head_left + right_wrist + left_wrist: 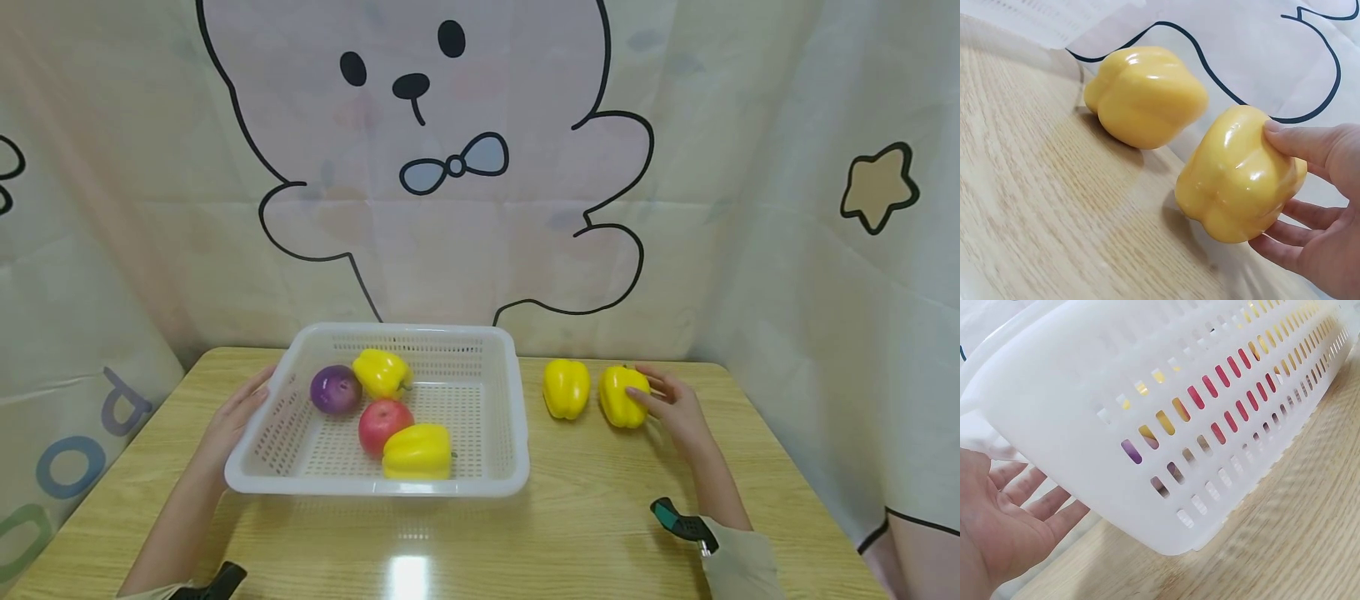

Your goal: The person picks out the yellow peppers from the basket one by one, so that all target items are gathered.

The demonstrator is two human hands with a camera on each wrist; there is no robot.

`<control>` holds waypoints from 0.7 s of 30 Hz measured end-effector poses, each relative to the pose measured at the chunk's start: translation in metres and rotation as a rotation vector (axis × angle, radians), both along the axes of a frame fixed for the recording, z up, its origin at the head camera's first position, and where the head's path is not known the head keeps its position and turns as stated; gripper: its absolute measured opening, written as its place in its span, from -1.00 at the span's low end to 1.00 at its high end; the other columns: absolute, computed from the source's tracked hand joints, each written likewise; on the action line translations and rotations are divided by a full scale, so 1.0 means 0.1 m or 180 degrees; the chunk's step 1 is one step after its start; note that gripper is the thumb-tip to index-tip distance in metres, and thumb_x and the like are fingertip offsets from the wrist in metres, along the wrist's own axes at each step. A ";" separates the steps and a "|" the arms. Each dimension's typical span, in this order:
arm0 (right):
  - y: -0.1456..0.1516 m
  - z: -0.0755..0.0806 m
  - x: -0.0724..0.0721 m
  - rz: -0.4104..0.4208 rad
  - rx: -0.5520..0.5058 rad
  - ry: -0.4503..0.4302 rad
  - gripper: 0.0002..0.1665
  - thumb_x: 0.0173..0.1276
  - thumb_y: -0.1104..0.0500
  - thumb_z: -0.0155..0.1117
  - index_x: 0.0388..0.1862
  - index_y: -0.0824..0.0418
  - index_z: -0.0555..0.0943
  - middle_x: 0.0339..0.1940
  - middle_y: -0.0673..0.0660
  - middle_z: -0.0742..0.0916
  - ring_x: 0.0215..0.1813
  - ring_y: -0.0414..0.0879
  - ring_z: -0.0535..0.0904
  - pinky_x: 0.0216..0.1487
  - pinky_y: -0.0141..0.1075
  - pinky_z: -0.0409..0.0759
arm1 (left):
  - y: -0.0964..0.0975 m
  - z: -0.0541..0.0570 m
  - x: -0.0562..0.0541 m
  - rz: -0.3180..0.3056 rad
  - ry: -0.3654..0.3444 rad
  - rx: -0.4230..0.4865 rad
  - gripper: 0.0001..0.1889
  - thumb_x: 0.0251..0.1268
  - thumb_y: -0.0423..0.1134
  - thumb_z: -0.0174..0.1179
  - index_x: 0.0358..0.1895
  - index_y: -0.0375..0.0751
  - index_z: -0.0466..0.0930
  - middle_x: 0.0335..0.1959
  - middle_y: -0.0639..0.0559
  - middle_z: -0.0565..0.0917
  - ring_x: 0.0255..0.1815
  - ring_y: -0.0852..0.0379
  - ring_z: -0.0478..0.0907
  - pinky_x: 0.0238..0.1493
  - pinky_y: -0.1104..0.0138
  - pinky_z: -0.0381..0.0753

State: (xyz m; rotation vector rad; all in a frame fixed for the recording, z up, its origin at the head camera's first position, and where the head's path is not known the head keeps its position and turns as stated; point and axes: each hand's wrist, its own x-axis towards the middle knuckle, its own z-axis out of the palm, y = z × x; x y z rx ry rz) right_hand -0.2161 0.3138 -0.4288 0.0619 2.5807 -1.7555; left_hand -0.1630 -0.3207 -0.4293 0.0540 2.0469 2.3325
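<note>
My right hand point(681, 414) pinches a glossy yellow bell pepper point(621, 397) at the right, thumb on one side and fingers on the other. The right wrist view shows this grip on the bell pepper point(1241, 175) closely. Just left of it, a second yellow bell pepper point(1147, 97) lies on the table. My left hand point(238, 417) touches the left end of a white perforated basket point(517, 417), its fingers extended along the outside. In the left wrist view the fingertips of that hand point(1019, 515) disappear behind the basket wall point(1079, 425).
Inside the basket lie a purple onion-like ball point(335, 389), a round pinkish-red fruit point(383, 427) and two yellow bell peppers, one at the back point(382, 372) and one at the front point(417, 452). Beneath is a wooden table point(585, 517); a printed curtain point(480, 267) hangs behind it.
</note>
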 end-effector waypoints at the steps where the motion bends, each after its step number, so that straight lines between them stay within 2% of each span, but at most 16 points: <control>1: 0.00 -0.01 0.00 0.0000 0.0002 -0.0014 -0.14 0.62 0.02 0.30 0.68 0.33 0.18 0.66 0.46 0.25 0.57 0.44 0.30 0.00 -0.69 0.48 | 0.00 0.00 0.00 0.0001 0.0000 -0.0011 -0.64 0.79 -0.08 -0.13 0.39 0.47 0.45 0.04 0.43 0.71 -0.03 0.33 0.72 -0.09 0.40 0.75; 10: 0.04 -0.09 -0.04 0.0028 0.0024 -0.0024 -0.14 0.64 0.00 0.26 0.69 0.33 0.17 0.67 0.49 0.22 0.57 0.44 0.29 -0.01 -0.69 0.48 | 0.00 0.00 -0.01 0.0035 -0.0034 -0.0082 -0.62 0.79 -0.07 -0.13 0.46 0.42 0.40 0.03 0.45 0.71 -0.03 0.34 0.71 -0.10 0.40 0.75; 21: 0.07 -0.11 -0.06 0.0128 0.0147 -0.0092 -0.14 0.69 -0.04 0.16 0.71 0.34 0.10 0.67 0.54 0.17 0.60 0.49 0.23 -0.01 -0.69 0.46 | 0.01 0.00 -0.01 -0.0012 0.0009 -0.0008 -0.64 0.79 -0.09 -0.13 0.43 0.41 0.40 0.04 0.43 0.71 -0.02 0.33 0.71 -0.07 0.40 0.74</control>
